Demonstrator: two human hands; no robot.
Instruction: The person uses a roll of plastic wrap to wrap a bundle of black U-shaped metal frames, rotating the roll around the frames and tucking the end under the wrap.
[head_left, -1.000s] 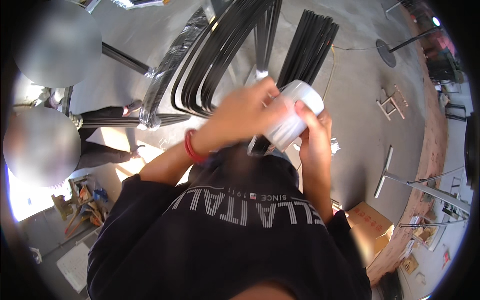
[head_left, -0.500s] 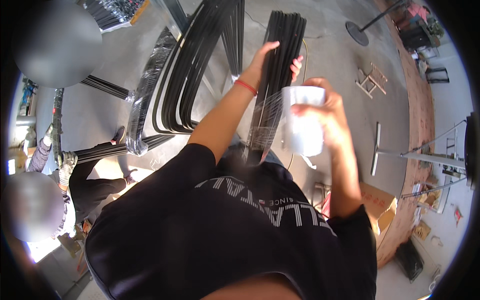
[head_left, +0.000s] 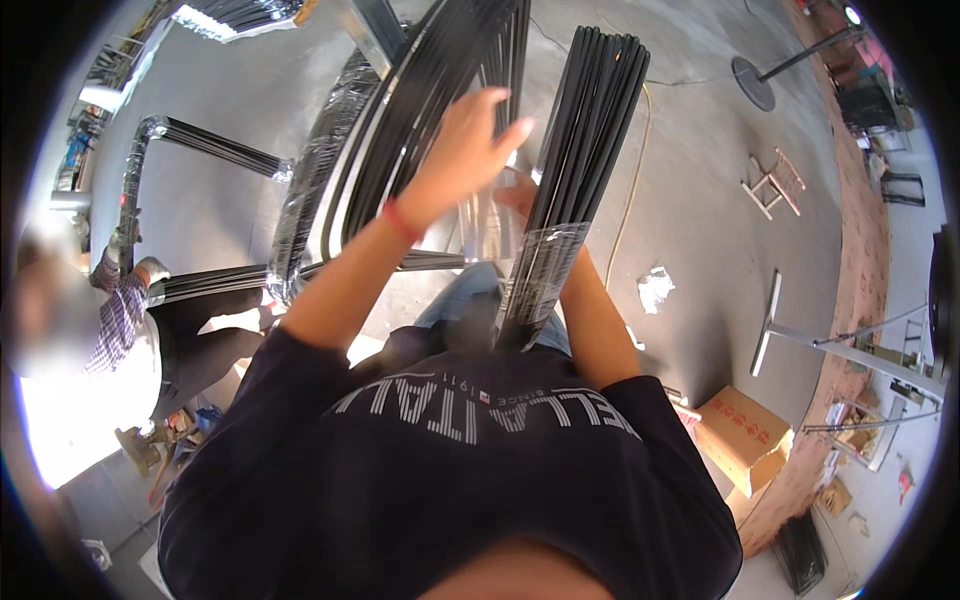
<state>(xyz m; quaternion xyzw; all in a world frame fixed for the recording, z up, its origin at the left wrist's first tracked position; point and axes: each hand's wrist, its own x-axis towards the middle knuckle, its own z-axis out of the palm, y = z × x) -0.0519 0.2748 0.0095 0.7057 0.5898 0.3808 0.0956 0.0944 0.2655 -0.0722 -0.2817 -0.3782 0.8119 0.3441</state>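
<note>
We note the black tube bundle between the two hands: its lower end is against our lap, the upper part rising past both hands. (Tubes or solid rods? We cannot see whether they are hollow.) Our left hand is open, fingers apart, holding nothing visible, just left of the bundle. Our right hand reaches round behind the bundle from its right side and appears closed on the upper end of a clear stretch-film roll, below the left hand; blur and the bundle hide most of this grip.

Reasons, as we judge them: the lap seems to steady the bundle, since neither hand visibly grips it. Bending the right arm round the back brings the roll to the left hand's side. A clear film band, nearer our body than either hand, keeps the lower tubes close together; above it they fan slightly.

Left of the left hand are curved black tubes, and beyond these a film-wrapped bundle, its wrap presumably holding the pieces together. Farther left, a co-worker's gloved hand is at more tubes.

Containers: one cardboard box, right of our right forearm and nearer our body. An end gapes; we cannot make out any contents.
</note>
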